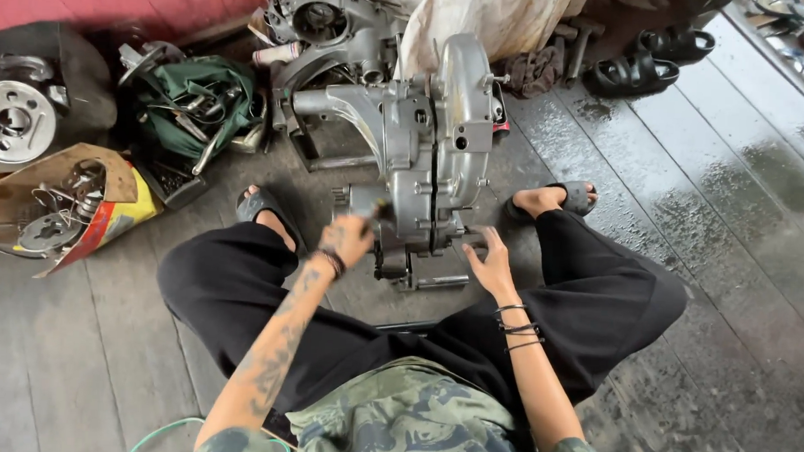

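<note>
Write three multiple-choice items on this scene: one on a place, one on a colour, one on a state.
1. Where does the engine case stand?
A. on a bench
B. on the floor between the feet
C. in a box

2. What colour is the bag of tools?
A. green
B. white
C. blue

3. What is the right hand doing?
A. hanging free
B. gripping a hammer
C. resting on the case's base

Answers: 1 B, the plank floor lies under it, a sandalled foot each side. 2 A, its cloth is dark green. 3 C, open fingers lie on the base; the left hand grips a small tool.
</note>
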